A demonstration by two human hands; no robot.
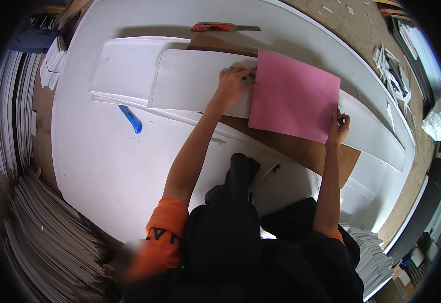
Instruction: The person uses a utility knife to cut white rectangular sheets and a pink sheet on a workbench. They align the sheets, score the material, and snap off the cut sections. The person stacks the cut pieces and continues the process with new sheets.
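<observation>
White table (pixel 94 166) below, right hand (pixel 337 130) pinches the pink sheet (pixel 295 96); left hand (pixel 234 85) grip I cannot tell.

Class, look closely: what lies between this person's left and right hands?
The pink sheet lies between the left hand and the right hand, as the head view shows.

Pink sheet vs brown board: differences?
Colour: the pink sheet is pink; the brown board is plain brown.
Cover: the pink sheet lies on top; the brown board is partly hidden beneath it.
Hands: the left hand and right hand are at the pink sheet's side edges; neither is at the brown board's exposed lower part.
Shared: both lie over the white table.
</observation>
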